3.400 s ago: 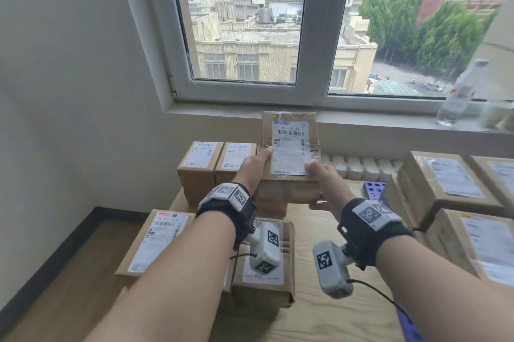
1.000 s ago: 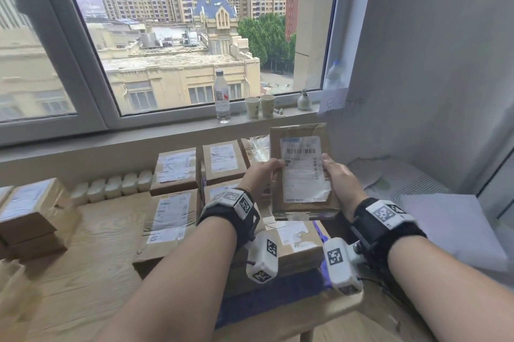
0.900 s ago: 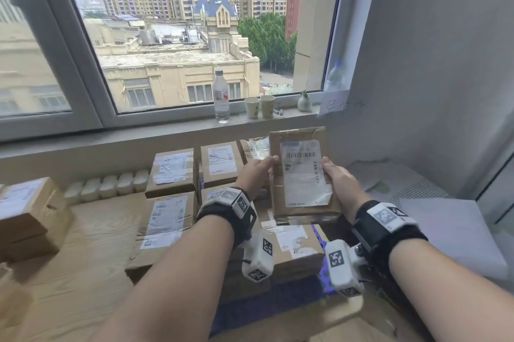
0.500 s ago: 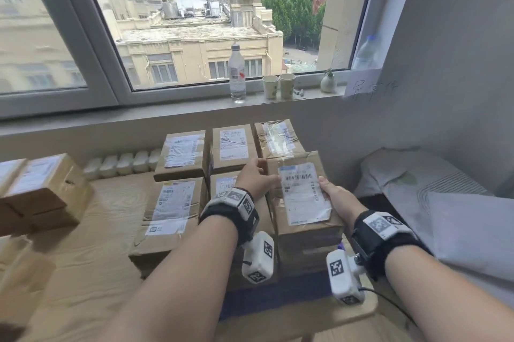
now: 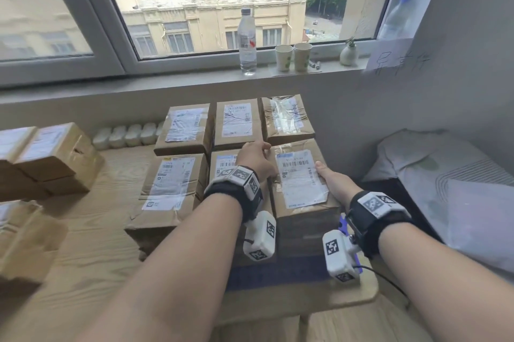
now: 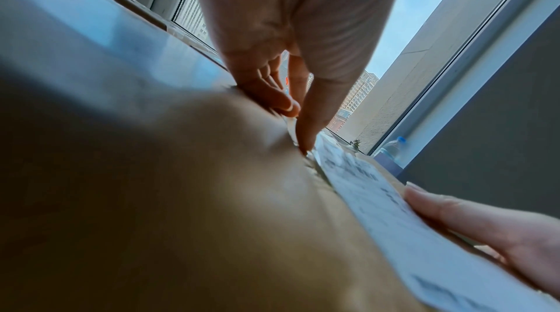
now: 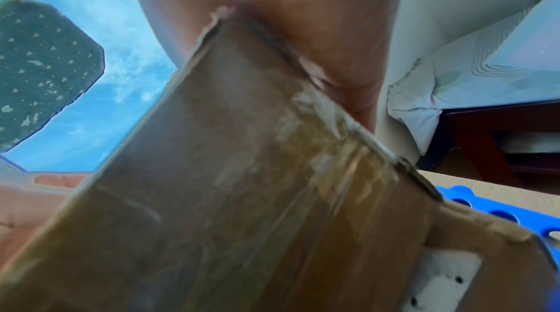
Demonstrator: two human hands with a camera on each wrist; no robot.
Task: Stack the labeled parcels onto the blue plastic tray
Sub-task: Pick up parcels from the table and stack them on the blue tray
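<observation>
- The held parcel [image 5: 301, 179], a brown carton with a white shipping label on top, sits at the near right corner of the group of parcels, resting on another carton [image 5: 307, 227] below it. The blue plastic tray [image 7: 484, 207] peeks out under that stack at the right edge.
- The left hand [image 5: 257, 159] grips the parcel's left side, thumb on top near the far corner, fingers curled down the flank. The right hand [image 5: 328, 179] clamps the right side, thumb lying on the label's edge.
- Likely the parcel is being settled into place. Whether its full weight already rests on the lower carton cannot be told, since the right wrist view is blurred and shows only a scuffed cardboard face.
- Risk: the stack stands close to the tabletop [image 5: 83, 244] corner, with a drop to the bedding [image 5: 445, 174] side. A release with the parcel overhanging to the right could tip it off.
- Risk: the left fingers sit in the narrow gap against the neighbouring parcel [image 5: 225, 166]. Pulling them out fast could drag the top carton askew or nudge that neighbour.
- Risk: the cardboard looks worn and taped; the glossy tape may let the parcel slide on the one beneath.
- Farther off, a water bottle [image 5: 247, 41] and two paper cups [image 5: 293, 57] stand on the windowsill, well apart from the work.
</observation>
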